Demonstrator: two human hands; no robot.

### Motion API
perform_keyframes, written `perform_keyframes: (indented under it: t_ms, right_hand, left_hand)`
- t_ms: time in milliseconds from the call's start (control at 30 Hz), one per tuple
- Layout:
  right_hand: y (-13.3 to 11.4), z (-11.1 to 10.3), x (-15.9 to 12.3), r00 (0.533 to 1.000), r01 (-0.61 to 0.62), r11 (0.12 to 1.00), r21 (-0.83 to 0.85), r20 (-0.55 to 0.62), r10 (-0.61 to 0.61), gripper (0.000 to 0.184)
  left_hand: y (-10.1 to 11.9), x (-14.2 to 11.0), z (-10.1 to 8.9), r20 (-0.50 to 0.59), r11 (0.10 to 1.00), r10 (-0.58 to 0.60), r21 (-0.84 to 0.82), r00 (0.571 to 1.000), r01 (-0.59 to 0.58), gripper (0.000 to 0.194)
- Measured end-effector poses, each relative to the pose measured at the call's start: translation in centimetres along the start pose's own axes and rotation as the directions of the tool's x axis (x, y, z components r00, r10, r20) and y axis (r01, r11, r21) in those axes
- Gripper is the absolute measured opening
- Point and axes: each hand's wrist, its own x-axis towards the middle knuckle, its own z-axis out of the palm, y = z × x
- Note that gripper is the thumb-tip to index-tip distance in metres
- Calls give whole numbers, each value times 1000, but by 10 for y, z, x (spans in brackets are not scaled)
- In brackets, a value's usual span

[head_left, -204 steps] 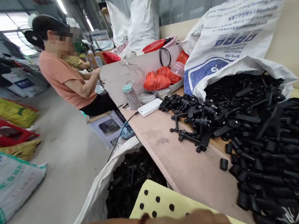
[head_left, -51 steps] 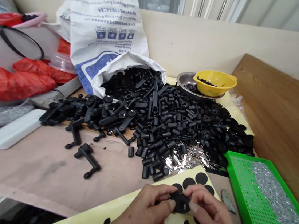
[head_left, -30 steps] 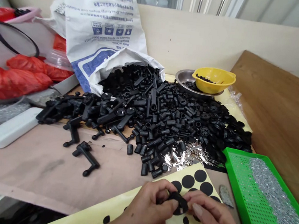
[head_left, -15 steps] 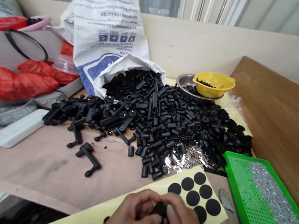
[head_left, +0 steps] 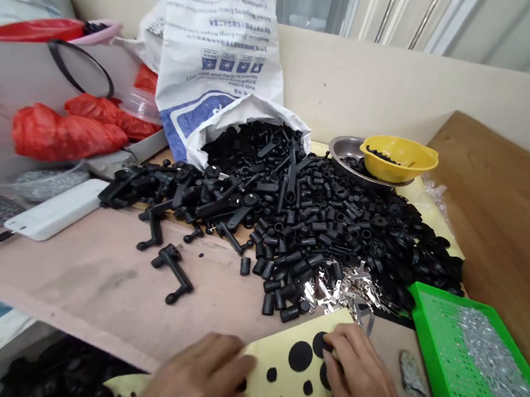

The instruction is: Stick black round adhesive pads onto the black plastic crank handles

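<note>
"Where's the yellow dotted sheet [head_left: 294, 396]?"
"Left of the green perforated tray [head_left: 444, 359]. Hands apart; the right hand [head_left: 362, 387] touches a black disc [head_left: 319, 343], pinch unclear."
"Risk?"
"A hasty tug could crease it. The left hand's [head_left: 199, 379] blurred, grip unclear; if loose, the sheet might slip."

Behind the black heap of plastic parts [head_left: 330, 220], on the left, is a white woven sack [head_left: 221, 43]. Behind it, on the right, is a round yellow plastic bowl [head_left: 395, 170]. In front lies a dotted yellow paper sheet [head_left: 268, 354]; front right, a long green plastic tray [head_left: 443, 365].
</note>
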Motion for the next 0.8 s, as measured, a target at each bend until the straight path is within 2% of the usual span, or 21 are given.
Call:
perform_keyframes:
  t_ms: [33,100,233,367,467,567,700,800]
  right_hand:
    - [-1,3,-1,1000,20,1000,-21,-1,-20,15]
    - [-4,8,-4,999,41,998,-38,-5,-41,14]
    - [-9,11,-8,997,81,993,-87,25,-80,13]
    - [-9,17,-12,987,158,964,-214,29,-156,19]
    - [-10,20,-13,979,187,946,-263,-30,-202,21]
    - [-10,17,-15,984,173,962,-212,-5,-178,19]
    - [-9,11,-17,995,68,996,-58,73,-64,16]
    - [-7,12,-17,996,68,995,-71,58,-64,18]
  left_hand:
    - [8,13,13,-18,997,59,54,998,-58,27]
    - [19,33,35,16,984,102,146,995,-104,24]
    - [21,43,61,-18,974,115,201,993,-109,12]
    - [17,37,68,-109,963,130,250,986,-100,15]
    - [17,34,69,-111,949,183,280,977,-146,23]
    - [19,34,70,-101,938,199,308,975,-160,25]
    - [19,33,71,-98,930,203,331,974,-160,26]
    - [19,32,72,-76,926,202,338,976,-166,28]
